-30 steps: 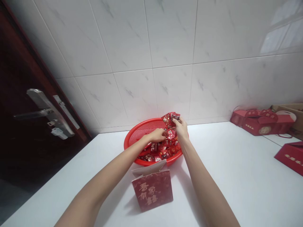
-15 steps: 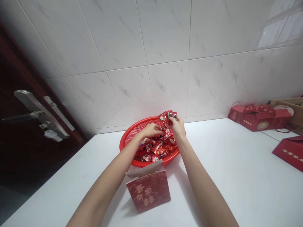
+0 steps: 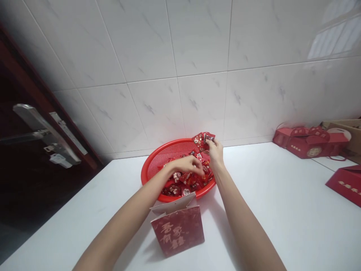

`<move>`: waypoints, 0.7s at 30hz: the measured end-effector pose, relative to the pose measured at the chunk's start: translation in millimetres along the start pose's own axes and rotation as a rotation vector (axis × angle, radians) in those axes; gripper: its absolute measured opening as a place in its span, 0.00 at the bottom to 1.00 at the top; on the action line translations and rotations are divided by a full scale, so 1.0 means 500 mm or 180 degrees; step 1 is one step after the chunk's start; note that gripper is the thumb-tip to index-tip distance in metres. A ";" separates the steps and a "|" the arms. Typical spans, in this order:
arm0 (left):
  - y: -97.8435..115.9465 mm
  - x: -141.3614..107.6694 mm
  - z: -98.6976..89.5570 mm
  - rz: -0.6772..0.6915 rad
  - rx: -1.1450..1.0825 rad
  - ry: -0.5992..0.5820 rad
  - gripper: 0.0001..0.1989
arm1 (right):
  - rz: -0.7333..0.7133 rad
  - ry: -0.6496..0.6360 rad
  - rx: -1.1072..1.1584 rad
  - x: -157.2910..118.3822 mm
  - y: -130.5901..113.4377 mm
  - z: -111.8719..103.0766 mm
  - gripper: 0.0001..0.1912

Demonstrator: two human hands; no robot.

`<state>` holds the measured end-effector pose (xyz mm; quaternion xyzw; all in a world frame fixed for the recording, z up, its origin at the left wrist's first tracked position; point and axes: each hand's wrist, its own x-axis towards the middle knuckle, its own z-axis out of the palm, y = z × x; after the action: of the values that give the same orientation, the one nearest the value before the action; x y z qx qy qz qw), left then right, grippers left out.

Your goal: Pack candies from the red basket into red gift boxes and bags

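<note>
A red plastic basket (image 3: 153,156) holds many small red-wrapped candies (image 3: 184,180). My right hand (image 3: 216,152) is above the basket's right rim, closed on several red candy packets (image 3: 201,140). Inside the basket, my left hand (image 3: 188,165) is over the candies with its fingers bent downward and somewhat apart. No candy shows in it, though its fingertips are partly hidden. In front of the basket, between my forearms, a dark red paper box (image 3: 180,231) with gold characters stands upright, its top flaps raised.
Several red gift boxes (image 3: 310,145) sit at the right against the tiled wall (image 3: 203,105). Another red box (image 3: 345,184) lies nearer, at the right edge. Behind them is a brown cardboard box (image 3: 345,128). A dark door with a metal handle (image 3: 42,133) is at the left of the white table (image 3: 113,195).
My left hand has moved right and toward me over the candies. My right hand, still holding candy packets, has shifted slightly right. The paper box stays put.
</note>
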<state>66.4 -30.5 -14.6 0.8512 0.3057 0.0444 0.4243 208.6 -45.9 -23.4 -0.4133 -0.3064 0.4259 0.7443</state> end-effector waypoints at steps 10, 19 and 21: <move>-0.008 0.013 -0.006 -0.1730 0.2070 0.0976 0.18 | 0.0173 -0.0041 -0.0055 -0.003 0.003 0.002 0.06; -0.051 -0.040 -0.094 -0.1530 0.0953 0.1498 0.20 | 0.0146 -0.0048 -0.0050 -0.010 -0.001 0.009 0.05; -0.050 -0.036 -0.091 -0.1335 0.0623 0.1327 0.16 | 0.0149 -0.0057 -0.0059 -0.009 0.000 0.008 0.05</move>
<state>24.4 2.5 -1.3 0.7790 0.5579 0.0998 0.2683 203.2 -48.2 -21.9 -0.4235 -0.3071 0.4440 0.7274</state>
